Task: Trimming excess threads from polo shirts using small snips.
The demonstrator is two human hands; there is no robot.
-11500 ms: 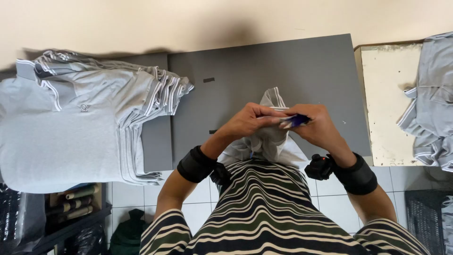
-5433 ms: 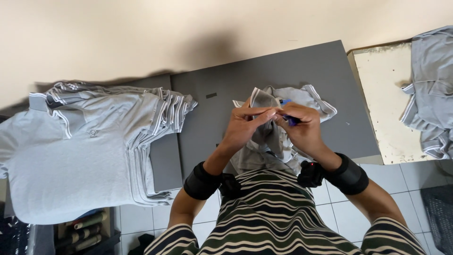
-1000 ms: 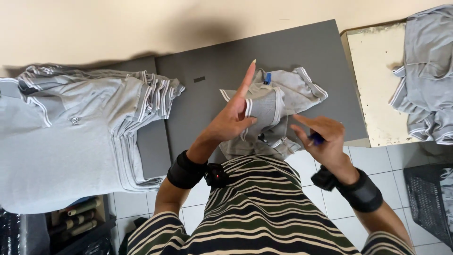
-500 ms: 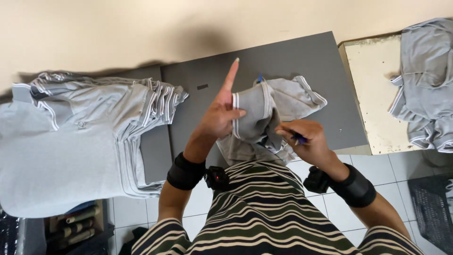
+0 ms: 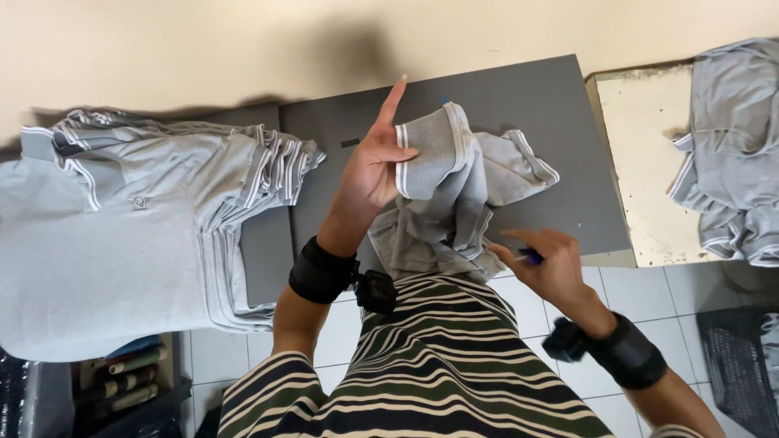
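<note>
Since a moment ago, my right hand [image 5: 545,261] has dropped away from the grey shirt [image 5: 454,191], pinching a small blue tool [image 5: 531,257]. My left hand [image 5: 375,166] grips the striped collar, forefinger raised, above the tabletop [image 5: 535,105]. Soft, light cloth; it probably holds best at the collar.

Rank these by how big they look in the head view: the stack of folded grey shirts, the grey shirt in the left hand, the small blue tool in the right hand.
1. Stack of folded grey shirts
2. Grey shirt
3. Small blue tool
</note>
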